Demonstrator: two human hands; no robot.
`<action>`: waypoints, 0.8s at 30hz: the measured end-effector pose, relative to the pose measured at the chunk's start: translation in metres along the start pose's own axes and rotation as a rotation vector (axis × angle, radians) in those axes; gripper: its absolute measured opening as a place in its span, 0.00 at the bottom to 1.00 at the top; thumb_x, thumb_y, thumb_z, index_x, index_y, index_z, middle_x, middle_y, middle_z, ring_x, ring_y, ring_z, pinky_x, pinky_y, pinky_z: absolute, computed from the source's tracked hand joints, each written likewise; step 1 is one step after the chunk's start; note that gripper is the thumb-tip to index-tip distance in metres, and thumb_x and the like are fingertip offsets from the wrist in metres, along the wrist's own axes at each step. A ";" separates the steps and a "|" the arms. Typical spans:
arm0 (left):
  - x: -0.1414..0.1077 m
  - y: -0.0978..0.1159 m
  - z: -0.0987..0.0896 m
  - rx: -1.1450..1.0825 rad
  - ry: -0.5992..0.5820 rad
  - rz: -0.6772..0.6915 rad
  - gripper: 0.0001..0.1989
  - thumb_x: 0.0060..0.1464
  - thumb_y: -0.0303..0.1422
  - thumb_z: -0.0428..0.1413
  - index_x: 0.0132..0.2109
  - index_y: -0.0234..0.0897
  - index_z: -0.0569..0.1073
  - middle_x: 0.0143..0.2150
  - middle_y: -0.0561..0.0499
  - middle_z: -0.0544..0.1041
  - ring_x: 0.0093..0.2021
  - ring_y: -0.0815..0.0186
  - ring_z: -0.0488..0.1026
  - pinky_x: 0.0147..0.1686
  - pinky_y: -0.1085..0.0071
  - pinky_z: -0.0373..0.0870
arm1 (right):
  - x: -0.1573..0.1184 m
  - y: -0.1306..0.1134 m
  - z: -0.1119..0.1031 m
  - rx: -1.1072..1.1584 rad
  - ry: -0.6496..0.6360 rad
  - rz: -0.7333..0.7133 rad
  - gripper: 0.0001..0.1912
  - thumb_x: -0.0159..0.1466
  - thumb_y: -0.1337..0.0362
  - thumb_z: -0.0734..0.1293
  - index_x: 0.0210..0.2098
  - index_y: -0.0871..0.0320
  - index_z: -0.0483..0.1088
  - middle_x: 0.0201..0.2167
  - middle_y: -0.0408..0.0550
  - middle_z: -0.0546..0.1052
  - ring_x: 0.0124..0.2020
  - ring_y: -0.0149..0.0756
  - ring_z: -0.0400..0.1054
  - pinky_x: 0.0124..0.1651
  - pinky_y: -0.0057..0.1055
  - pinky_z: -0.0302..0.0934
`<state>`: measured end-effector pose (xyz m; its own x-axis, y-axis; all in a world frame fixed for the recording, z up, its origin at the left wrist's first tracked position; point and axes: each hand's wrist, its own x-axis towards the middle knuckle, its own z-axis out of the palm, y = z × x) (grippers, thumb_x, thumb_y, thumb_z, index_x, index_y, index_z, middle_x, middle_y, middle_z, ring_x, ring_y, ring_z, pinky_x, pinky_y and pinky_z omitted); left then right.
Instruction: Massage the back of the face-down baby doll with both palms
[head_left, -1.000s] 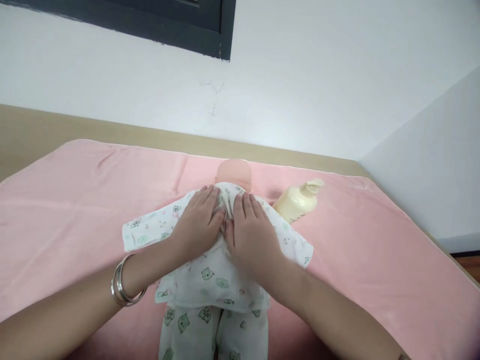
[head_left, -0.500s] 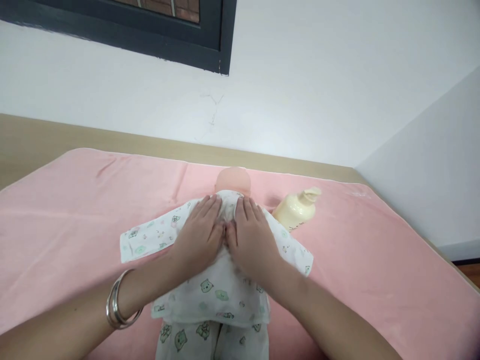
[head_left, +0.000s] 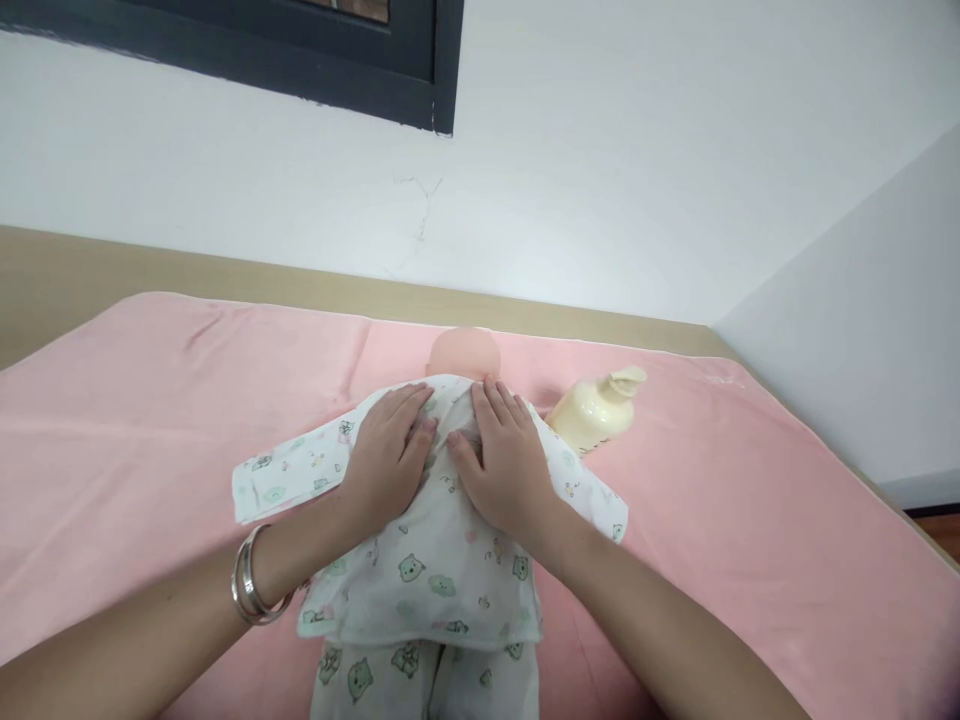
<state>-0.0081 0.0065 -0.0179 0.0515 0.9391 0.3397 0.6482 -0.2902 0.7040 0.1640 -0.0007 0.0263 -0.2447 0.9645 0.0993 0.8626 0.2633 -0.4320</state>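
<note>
Landmark: the doll (head_left: 427,600), lying on a pink cloth (head_left: 750,520) with its head at the far end; printed white top, sleeves out to either side, printed trousers (head_left: 487,690) cut off by the lower edge of view.

Surface: the cloth runs well out to both sides of the doll, with a pale edging and shallow creases beyond its left sleeve. Past the doll's head, a light wood-coloured border (head_left: 60,275) shows beyond the cloth.

Hands: left hand (head_left: 390,455) and right hand (head_left: 510,465) both flat on the doll's upper body, fingers extended and close together, thumbs angled out toward each other but apart. Fabric slightly rucked between them; no pinch seen. Silver bangles (head_left: 251,585) on the left wrist.

Bottle (head_left: 596,412): cream, pump-topped, just beside the doll's right sleeve, which hides its base; contact cannot be told.

Room: white wall (head_left: 637,150) behind the doll, bearing thin crack-like marks (head_left: 424,210) beyond its head. Dark window frame (head_left: 360,75) above and left of the doll; side wall (head_left: 892,330) well to its right.
</note>
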 end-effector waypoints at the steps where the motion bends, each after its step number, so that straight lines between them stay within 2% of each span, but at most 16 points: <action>1: 0.000 0.000 0.000 -0.004 0.001 0.001 0.28 0.68 0.42 0.44 0.62 0.28 0.75 0.66 0.35 0.77 0.67 0.45 0.72 0.70 0.38 0.65 | -0.001 0.000 0.001 0.000 0.004 -0.002 0.38 0.75 0.52 0.56 0.77 0.69 0.54 0.79 0.63 0.53 0.81 0.54 0.43 0.82 0.58 0.42; 11: -0.001 -0.001 -0.001 -0.002 0.000 0.007 0.28 0.68 0.43 0.44 0.63 0.28 0.75 0.64 0.35 0.77 0.65 0.45 0.73 0.69 0.40 0.67 | -0.004 0.000 0.001 0.006 0.009 -0.010 0.38 0.75 0.52 0.55 0.77 0.68 0.54 0.79 0.62 0.53 0.81 0.55 0.43 0.81 0.60 0.43; 17: -0.001 -0.002 -0.001 0.022 0.028 0.049 0.27 0.68 0.42 0.44 0.62 0.30 0.75 0.63 0.36 0.78 0.64 0.48 0.74 0.68 0.45 0.69 | -0.004 0.002 0.003 -0.015 0.032 -0.033 0.37 0.75 0.52 0.56 0.76 0.68 0.55 0.78 0.61 0.54 0.81 0.54 0.45 0.82 0.59 0.43; 24: 0.004 -0.004 -0.003 0.040 0.037 0.053 0.27 0.67 0.42 0.44 0.61 0.31 0.75 0.63 0.37 0.79 0.64 0.49 0.74 0.68 0.46 0.70 | -0.001 0.001 0.001 -0.064 0.005 -0.056 0.37 0.75 0.53 0.57 0.77 0.70 0.53 0.79 0.64 0.53 0.81 0.55 0.44 0.82 0.58 0.42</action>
<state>-0.0123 0.0105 -0.0176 0.0590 0.9149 0.3992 0.6749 -0.3313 0.6594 0.1644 -0.0018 0.0247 -0.2914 0.9483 0.1262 0.8741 0.3175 -0.3676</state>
